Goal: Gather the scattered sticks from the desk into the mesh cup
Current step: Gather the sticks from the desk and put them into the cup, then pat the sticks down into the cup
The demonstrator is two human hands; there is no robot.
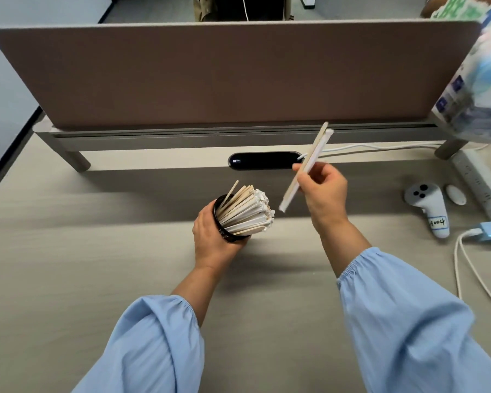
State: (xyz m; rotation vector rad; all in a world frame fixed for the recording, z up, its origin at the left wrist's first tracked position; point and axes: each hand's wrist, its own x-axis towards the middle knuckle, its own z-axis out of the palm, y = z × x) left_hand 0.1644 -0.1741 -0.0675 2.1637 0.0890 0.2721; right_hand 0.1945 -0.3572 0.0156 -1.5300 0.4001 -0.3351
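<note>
Two sticks [306, 165] pinched in the right hand [325, 191], right of centre; left hand [213, 236] wraps the tilted, crammed mesh cup [224, 225]. Forcing them in could spill others.

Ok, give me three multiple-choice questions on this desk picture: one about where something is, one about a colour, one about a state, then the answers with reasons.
1. Where is the mesh cup?
A. in the left hand
B. standing by the power strip
C. on the shelf

2. What colour are the sleeves?
A. red
B. light blue
C. black

3. What is the right hand doing?
A. lying flat on the desk
B. gripping the white controller
C. pinching sticks in the air

Answers: A, its fingers wrap the tilted cup; B, both forearms show light blue cloth; C, the sticks sit raised above the desk beside the cup.
</note>
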